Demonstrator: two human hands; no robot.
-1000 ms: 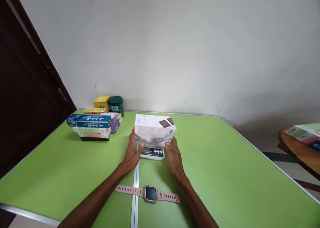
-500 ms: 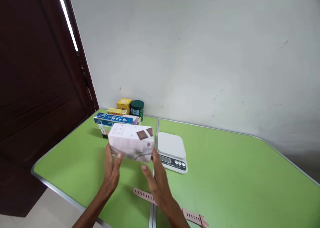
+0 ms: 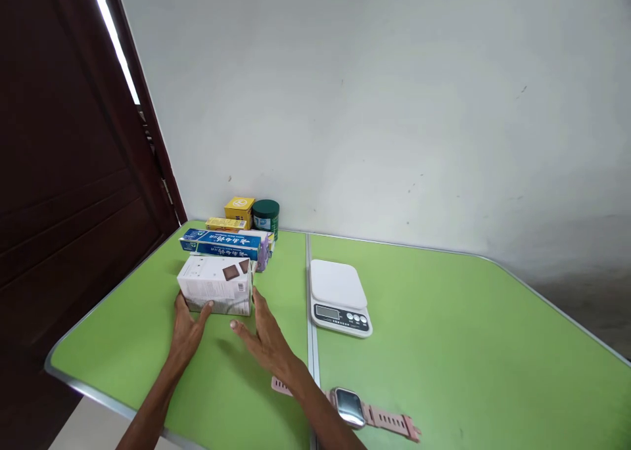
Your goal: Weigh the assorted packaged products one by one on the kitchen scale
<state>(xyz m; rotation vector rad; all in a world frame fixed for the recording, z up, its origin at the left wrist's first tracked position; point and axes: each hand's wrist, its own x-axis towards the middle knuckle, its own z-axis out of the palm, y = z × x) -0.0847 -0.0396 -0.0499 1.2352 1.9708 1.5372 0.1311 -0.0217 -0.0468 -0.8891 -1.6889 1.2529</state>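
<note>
A white cardboard box (image 3: pixel 214 284) with brown squares printed on its top is at the left part of the table, in front of the other packages. My left hand (image 3: pixel 187 325) grips its left end, the thumb against the front face. At the right end, the fingers of my right hand (image 3: pixel 266 338) press the side while the thumb stands out in front, off the box. Beneath my right forearm lies a smartwatch (image 3: pixel 349 407) with a pink strap, partly covered.
Behind the box are a blue toothpaste box (image 3: pixel 221 243), a purple package (image 3: pixel 263 249), yellow boxes (image 3: pixel 240 211) and a green-lidded jar (image 3: pixel 266 215). A white kitchen scale (image 3: pixel 338 286) stands right of the table's metal seam (image 3: pixel 309 292). A wall rises behind.
Both hands have carried the white box left and down, close to the tabletop by the toothpaste box. The watch face now shows from under my right arm.
</note>
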